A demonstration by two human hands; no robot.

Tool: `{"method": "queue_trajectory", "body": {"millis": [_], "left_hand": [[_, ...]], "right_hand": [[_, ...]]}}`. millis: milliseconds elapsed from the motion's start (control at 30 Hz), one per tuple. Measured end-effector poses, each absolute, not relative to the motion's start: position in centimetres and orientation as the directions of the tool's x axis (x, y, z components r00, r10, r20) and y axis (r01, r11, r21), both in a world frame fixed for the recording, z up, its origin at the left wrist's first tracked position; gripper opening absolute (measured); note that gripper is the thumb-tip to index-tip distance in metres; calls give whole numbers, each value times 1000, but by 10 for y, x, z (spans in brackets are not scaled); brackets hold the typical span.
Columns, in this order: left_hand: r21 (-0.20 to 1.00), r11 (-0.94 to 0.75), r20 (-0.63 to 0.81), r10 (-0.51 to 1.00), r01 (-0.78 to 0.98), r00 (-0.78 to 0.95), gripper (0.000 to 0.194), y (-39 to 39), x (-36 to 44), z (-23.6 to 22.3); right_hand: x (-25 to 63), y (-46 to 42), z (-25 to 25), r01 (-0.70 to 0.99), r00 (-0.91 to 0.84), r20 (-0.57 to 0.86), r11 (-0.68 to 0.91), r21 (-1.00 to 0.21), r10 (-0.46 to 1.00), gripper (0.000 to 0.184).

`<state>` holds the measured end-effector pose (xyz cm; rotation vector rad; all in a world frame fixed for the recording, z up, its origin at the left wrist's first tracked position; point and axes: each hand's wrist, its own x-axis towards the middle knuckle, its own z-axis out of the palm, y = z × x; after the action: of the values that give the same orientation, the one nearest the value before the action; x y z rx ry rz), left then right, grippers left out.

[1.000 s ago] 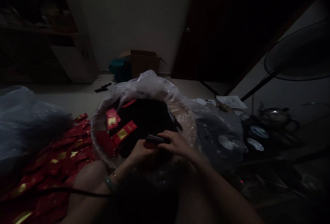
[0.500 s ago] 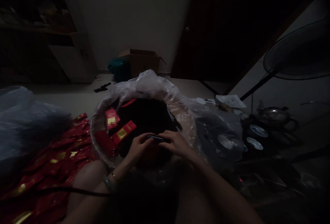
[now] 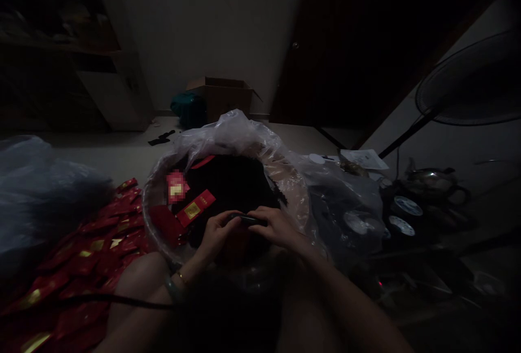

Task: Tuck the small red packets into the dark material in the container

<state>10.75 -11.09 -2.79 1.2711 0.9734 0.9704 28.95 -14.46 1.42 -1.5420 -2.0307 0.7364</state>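
My left hand (image 3: 218,230) and my right hand (image 3: 275,225) are closed, pinching the two ends of the upper edge of a dark reddish packet (image 3: 238,245). The edge catches a little light; its lower part hangs in shadow and is hard to make out. Beneath and beyond my hands, a round basket (image 3: 299,193) lined with clear plastic (image 3: 240,128) holds a heap of dark loose material (image 3: 228,179), too dark to identify surely. A red packet with a gold label (image 3: 196,208) rests on the heap left of my hands, near another red packet (image 3: 176,186).
Many red and gold packets (image 3: 93,255) are piled on the left by a clear plastic bag (image 3: 36,190). A teapot (image 3: 433,182) and small bowls (image 3: 407,206) stand right, under a fan (image 3: 472,82). A cardboard box (image 3: 228,98) is against the wall.
The packet's upper edge has tilted slightly and looks a bit wider and darker between my fingers. My hands have barely shifted; everything else stays in place.
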Motion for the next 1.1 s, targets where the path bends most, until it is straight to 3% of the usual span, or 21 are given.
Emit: {"method": "queue_trajectory", "body": {"millis": [567, 800, 933, 1033, 1100], "left_hand": [[999, 38, -29, 953, -22, 302, 36, -112, 110, -27], [1000, 13, -16, 937, 9, 349, 63, -106, 112, -36], [997, 49, -28, 939, -53, 343, 74, -104, 112, -40], [998, 55, -45, 952, -23, 303, 53, -104, 109, -38], [998, 54, -61, 960, 32, 274, 34, -105, 107, -35]], "right_hand": [[290, -146, 16, 707, -235, 41, 200, -678, 971, 25], [296, -147, 15, 701, -225, 17, 174, -692, 974, 29], [310, -143, 11, 621, -236, 62, 200, -758, 970, 45], [334, -134, -2, 622, -107, 77, 127, -772, 991, 50], [355, -127, -16, 713, -15, 45, 42, -700, 999, 48]]}}
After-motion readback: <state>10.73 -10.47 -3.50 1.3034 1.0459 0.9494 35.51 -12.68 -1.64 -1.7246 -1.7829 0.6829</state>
